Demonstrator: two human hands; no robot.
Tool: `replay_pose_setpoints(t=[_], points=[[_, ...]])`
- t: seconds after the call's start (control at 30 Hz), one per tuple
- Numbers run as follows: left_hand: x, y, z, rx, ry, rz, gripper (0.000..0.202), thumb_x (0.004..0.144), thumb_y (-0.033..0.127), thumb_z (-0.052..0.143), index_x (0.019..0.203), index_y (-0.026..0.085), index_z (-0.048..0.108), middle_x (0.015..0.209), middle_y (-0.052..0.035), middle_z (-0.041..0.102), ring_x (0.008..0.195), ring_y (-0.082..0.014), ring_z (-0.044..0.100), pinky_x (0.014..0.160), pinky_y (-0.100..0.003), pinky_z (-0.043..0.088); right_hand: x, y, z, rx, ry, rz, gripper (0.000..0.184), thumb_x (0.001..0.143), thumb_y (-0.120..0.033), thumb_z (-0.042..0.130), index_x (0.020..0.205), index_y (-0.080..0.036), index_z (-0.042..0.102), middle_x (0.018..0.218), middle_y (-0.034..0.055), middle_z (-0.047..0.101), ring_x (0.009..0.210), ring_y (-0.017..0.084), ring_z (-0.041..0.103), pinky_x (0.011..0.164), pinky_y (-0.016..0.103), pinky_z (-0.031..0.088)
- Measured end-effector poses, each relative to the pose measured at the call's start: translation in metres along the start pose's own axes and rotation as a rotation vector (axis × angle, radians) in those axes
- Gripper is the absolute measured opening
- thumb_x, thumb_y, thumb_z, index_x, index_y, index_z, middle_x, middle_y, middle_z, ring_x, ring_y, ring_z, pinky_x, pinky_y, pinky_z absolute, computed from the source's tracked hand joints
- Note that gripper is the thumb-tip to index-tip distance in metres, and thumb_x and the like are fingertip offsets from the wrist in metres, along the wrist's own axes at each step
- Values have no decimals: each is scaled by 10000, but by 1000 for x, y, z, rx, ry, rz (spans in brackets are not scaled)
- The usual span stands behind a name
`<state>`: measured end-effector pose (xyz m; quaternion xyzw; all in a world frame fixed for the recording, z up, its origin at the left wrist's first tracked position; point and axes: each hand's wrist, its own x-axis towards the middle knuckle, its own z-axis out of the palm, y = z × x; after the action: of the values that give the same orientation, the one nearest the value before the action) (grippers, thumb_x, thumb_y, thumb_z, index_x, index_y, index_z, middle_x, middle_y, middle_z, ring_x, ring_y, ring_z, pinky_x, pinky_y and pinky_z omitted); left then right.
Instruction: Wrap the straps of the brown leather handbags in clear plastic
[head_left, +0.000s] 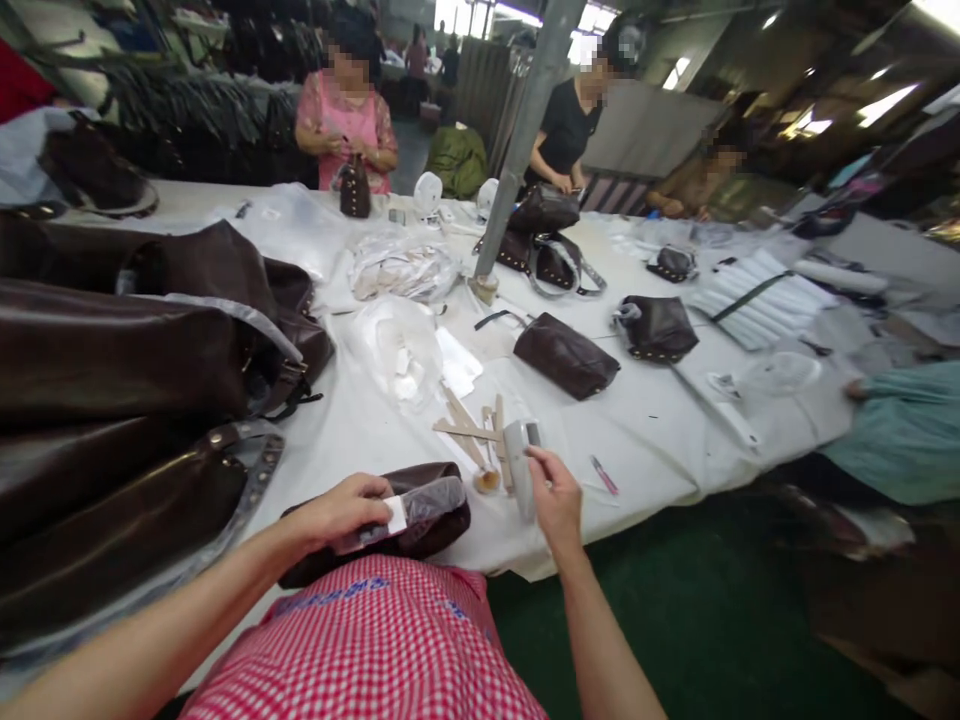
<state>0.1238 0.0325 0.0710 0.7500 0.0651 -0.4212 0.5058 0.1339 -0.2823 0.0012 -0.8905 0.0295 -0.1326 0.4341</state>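
My left hand is closed on a small white square piece, held against the plastic-wrapped strap of a dark brown leather bag in front of me. With its fingers drawn together, my right hand is at the right edge of a pale grey plastic object with a dark opening at its far end. What the fingertips pinch there, if anything, is too small to make out. Flat brown sticks lie just left of that object, beside a small dish of amber stuff.
Large brown bags are heaped on the left. Further along the white-covered table lie crumpled plastic, a brown pouch and a pink-handled tool. A grey post rises from the table. Several people work opposite and at right.
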Motion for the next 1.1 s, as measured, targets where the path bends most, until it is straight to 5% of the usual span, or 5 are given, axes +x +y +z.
replay_pose_setpoints(t=[0.23,0.37,0.53,0.87,1.1], points=[[5,-9,7,-98,86,87,277,638,365,538,801,149,596,557,24,514,445,-99,431,369,-178,282,18,114,-53,-421,-102,281,401,784,-91,392,1051,-158,684,1067,117,699,1027,247,632,944,379,462],[7,-14,9,-121,65,110,270,645,359,550,811,151,595,579,22,537,463,-97,439,392,-179,303,20,126,-40,-445,-249,177,565,717,-3,402,1202,-197,616,1257,69,622,1158,194,565,1017,313,407],[13,-21,8,-122,58,125,275,656,367,556,804,141,606,593,15,547,501,-112,471,430,-192,334,32,139,-41,-473,-390,122,394,726,-60,489,1054,-188,666,900,76,704,896,205,629,892,332,454],[13,-11,9,-140,84,92,308,651,422,565,802,154,593,593,16,542,479,-109,450,414,-194,303,12,119,-117,-158,-635,263,166,790,-313,519,798,-196,636,944,37,680,728,152,608,661,258,458],[13,-8,9,-142,94,82,308,642,419,574,788,149,603,602,8,556,515,-120,473,458,-203,337,26,139,-157,-193,-204,539,80,635,-180,604,572,-192,557,499,-17,562,524,135,526,561,247,415]])
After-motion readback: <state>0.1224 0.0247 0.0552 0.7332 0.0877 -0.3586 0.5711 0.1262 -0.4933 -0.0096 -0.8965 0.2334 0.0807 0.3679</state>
